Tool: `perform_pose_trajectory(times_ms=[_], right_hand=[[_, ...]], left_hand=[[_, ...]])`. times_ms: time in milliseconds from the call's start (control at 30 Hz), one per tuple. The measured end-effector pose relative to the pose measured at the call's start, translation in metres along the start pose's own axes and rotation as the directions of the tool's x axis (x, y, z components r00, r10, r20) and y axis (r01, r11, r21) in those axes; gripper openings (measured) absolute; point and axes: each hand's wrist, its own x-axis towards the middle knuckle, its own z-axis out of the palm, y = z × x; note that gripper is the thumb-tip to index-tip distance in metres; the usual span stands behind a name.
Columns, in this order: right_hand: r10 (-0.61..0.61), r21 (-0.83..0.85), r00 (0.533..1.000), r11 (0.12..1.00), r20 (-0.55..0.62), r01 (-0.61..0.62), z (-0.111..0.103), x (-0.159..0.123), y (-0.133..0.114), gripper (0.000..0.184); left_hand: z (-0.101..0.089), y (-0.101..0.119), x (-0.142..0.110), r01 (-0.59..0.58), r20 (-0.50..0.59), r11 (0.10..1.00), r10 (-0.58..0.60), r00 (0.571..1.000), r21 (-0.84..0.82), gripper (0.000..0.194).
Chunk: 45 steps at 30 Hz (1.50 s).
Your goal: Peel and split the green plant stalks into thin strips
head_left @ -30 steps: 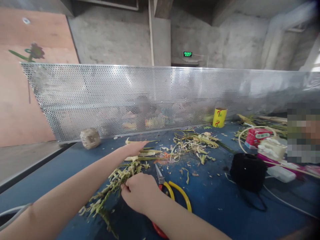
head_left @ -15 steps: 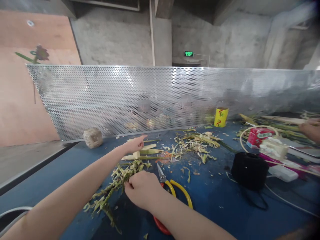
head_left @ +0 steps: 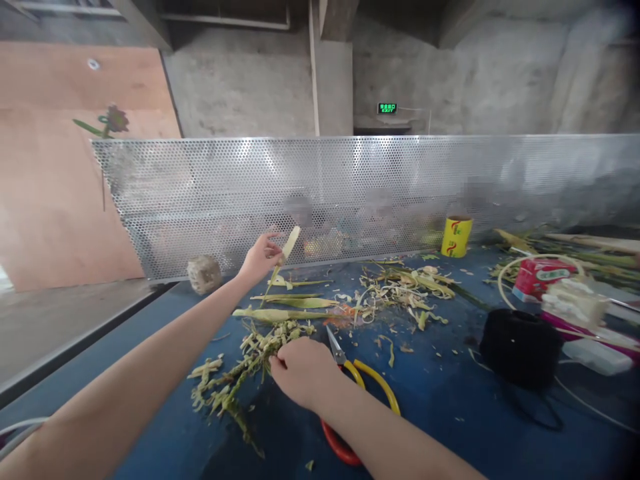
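Note:
My left hand [head_left: 263, 257] is raised above the far left of the table, its thumb and fingers closed on a long, pale yellow-green leaf strip [head_left: 291, 243]. The strip stands nearly upright, its broad end on top. Nearer to me, my right hand [head_left: 305, 373] pinches the end of a bunch of knotted, dried plant stems [head_left: 245, 363], which spreads left along the tabletop. Several more leaf strips [head_left: 280, 315] lie flat between the two hands. Scissors with red and yellow handles [head_left: 377, 381] rest beside my right hand, partly hidden under the forearm.
A perforated metal screen [head_left: 210, 193] runs along the back of the blue table [head_left: 430, 427]. A stone-like block [head_left: 204, 274], plant scraps [head_left: 400, 293], a yellow roll [head_left: 456, 237], a black yarn spool [head_left: 520, 347] and a red box [head_left: 543, 279] stand or lie about.
My left hand went from the flat leaf strips up and away from the table, lifting one strip. My right hand keeps its hold on the stems. The view has turned slightly left.

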Motion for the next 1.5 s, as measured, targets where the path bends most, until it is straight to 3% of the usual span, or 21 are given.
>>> perform_pose_trajectory(times_ms=[267, 433, 600, 700, 833, 933, 1000, 1133, 1200, 1300, 1500], right_hand=[[0.026, 0.001, 0.999, 1.0, -0.043, -0.026, 0.004, 0.001, 0.003, 0.038], [0.094, 0.028, 0.983, 0.995, -0.158, -0.091, 0.001, 0.002, 0.007, 0.036], [0.156, 0.156, 0.943, 0.981, -0.296, -0.113, -0.005, 0.003, 0.013, 0.037], [0.162, 0.252, 0.946, 0.964, -0.281, -0.09, -0.004, 0.004, 0.016, 0.03], [0.145, 0.32, 0.964, 0.945, -0.223, -0.068, 0.004, 0.007, 0.02, 0.016], [0.092, 0.326, 0.97, 0.945, -0.227, -0.013, 0.008, 0.008, 0.022, 0.015], [0.05, 0.321, 0.969, 0.947, -0.243, 0.031, 0.01, 0.008, 0.023, 0.018], [-0.026, 0.277, 0.952, 0.954, -0.305, 0.115, 0.011, 0.008, 0.024, 0.019], [-0.011, 0.291, 0.948, 0.95, -0.319, 0.109, 0.011, 0.014, 0.024, 0.019], [0.108, 0.391, 0.949, 0.92, -0.296, 0.018, 0.009, 0.033, 0.019, 0.025], [0.194, 0.565, 0.947, 0.825, -0.257, -0.016, 0.0, 0.088, -0.016, 0.044]], left_hand=[[0.0, 0.006, 0.0, 0.049, -0.171, 0.97, -0.091, 0.981, -0.238, 0.051], [0.0, 0.028, -0.011, 0.0, -0.237, 0.929, -0.094, 0.967, -0.37, 0.049], [-0.003, 0.073, -0.038, -0.13, -0.275, 0.882, 0.0, 0.962, -0.454, 0.047], [-0.007, 0.093, -0.046, -0.264, -0.321, 0.879, 0.136, 0.937, -0.398, 0.05], [-0.012, 0.092, -0.036, -0.28, -0.317, 0.869, 0.153, 0.936, -0.408, 0.048], [-0.015, 0.084, -0.031, -0.277, -0.337, 0.858, 0.131, 0.932, -0.434, 0.048], [-0.015, 0.084, -0.034, -0.291, -0.34, 0.847, 0.142, 0.93, -0.444, 0.048], [-0.014, 0.099, -0.048, -0.287, -0.247, 0.829, 0.185, 0.951, -0.48, 0.047], [-0.013, 0.107, -0.052, -0.293, -0.233, 0.81, 0.199, 0.952, -0.507, 0.047], [-0.016, 0.117, -0.051, -0.281, -0.232, 0.803, 0.182, 0.956, -0.526, 0.048], [-0.027, 0.126, -0.045, -0.324, -0.299, 0.778, 0.183, 0.937, -0.539, 0.046]])
